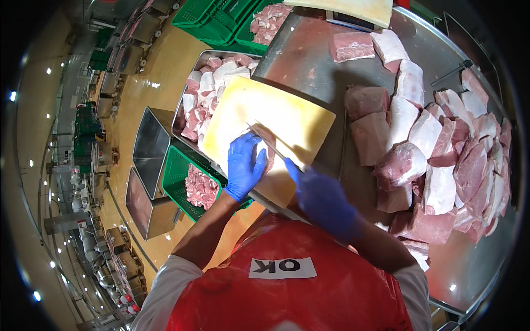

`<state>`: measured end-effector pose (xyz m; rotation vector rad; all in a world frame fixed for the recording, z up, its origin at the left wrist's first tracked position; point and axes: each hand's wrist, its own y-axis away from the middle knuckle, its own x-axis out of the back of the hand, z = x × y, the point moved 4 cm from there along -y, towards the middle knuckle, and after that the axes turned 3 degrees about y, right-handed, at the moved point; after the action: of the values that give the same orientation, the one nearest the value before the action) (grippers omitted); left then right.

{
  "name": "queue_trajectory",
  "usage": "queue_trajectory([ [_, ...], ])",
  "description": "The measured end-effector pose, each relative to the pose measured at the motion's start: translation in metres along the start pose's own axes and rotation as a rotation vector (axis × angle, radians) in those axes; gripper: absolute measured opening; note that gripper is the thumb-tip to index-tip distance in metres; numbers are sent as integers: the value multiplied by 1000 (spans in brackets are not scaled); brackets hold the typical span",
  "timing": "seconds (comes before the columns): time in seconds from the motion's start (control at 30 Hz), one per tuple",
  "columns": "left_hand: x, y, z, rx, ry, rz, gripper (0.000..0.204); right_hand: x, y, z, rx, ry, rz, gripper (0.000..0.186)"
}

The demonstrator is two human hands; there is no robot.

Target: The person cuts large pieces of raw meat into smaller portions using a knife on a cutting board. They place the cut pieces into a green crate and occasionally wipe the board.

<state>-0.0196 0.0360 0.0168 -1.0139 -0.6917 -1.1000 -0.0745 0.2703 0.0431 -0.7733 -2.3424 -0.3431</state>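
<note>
A pale yellow cutting board (301,118) lies in front of me, brightly lit. On it is a piece of raw meat (269,158), partly hidden by my hand and the blade. My left hand (244,165), in a blue glove, rests at the meat's left side with its fingers bent against it; the thumb stands apart. Gloved in blue too and blurred by motion, my right hand (326,204) is closed round the handle of a knife (271,144). The blade slants up and left across the meat, its tip just beyond my left fingertips.
Large pork chunks (406,160) are piled on the steel table (353,193) to the right. Left of the board stand a steel tray (179,118) of meat blocks and a green basket (172,176) of small pieces. Steel bins (144,160) and green crates (207,22) stand farther out.
</note>
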Motion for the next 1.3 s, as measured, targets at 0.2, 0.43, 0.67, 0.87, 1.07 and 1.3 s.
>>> queue_trajectory([
  [0.2, -1, -4, -3, 14, 12, -20, 37, -36, -40, 18, 102, 38, 141, 61],
  [0.43, 2, -4, 0, 20, 30, -5, 35, -38, -19, 15, 97, 19, 188, 62],
  [0.67, 1, -4, -2, 2, 26, 30, 35, -35, -13, 19, 54, 20, 140, 57],
  [0.87, 3, 3, -11, 41, 76, 18, 39, -6, 82, 32, -182, -321, -22, 58],
  [1.07, 13, -6, 6, 110, -5, 145, 41, 10, 72, 44, -417, -780, -184, 57],
  [1.3, 46, -16, 26, 63, 85, 169, 30, 15, 53, 58, -143, -372, 76, 54],
])
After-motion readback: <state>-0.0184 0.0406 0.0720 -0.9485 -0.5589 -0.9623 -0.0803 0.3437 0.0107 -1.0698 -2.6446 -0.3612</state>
